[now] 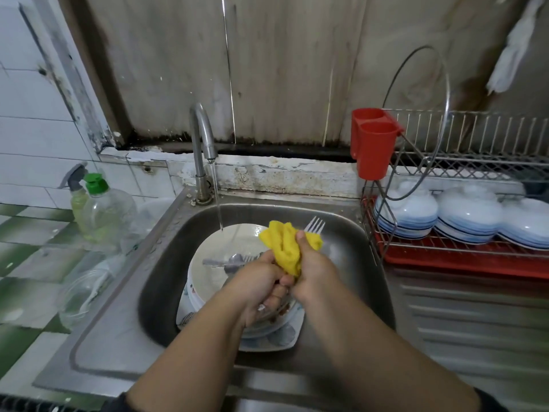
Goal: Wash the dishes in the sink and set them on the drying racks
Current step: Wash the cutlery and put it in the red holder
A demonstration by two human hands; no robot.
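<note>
— Two hands are over the sink (341,233). What are they doing?

— Both are squeezing a yellow cloth (286,243). The left hand (257,281) has its grip curled tight on the low end of the cloth. The right hand (312,270) has its grip clamped round the middle, with the thumb up on top.

— Is that a fork (315,226) behind the cloth?

— Yes, its points stick up past the right hand. I think the right hand holds it along with the cloth, but the handle is hidden.

— Where are the dirty dishes?

— A pile of plates (225,248) sits in the sink, under the hands. Some spoons (234,260) lie on the top plate. Water runs down from the tap (203,138) onto it.

— And the clean ones?

— Upside-down bowls (469,215) sit on the drying rack (475,162) to the right of the sink. A red cup holder (372,144) hangs on the rack's near corner. A soap bottle (105,209) with a green cap stands on the tabletop to the left.
</note>
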